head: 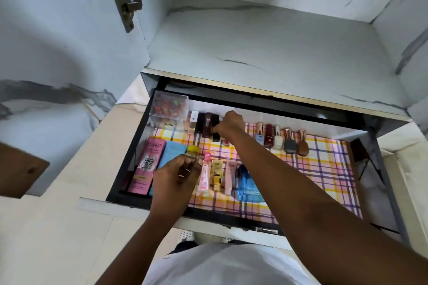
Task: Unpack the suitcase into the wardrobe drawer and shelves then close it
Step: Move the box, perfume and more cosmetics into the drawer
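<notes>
Marble-look wardrobe drawer [129, 164] at frame centre is mostly stocked; my left hand [173, 173] grasps a yellow-capped bottle [193, 151], my right hand [230, 124] clenches a black tube [215, 133]. Shelves look bare, closing remains.

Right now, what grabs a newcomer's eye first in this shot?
The open drawer with its bright plaid liner, cosmetics lined up on it: nail polish bottles along the back right, a pink Pond's box at front left. Both hands are in it: the left hand holds a yellow-capped bottle, the right hand grips a dark item in the back row.
</notes>
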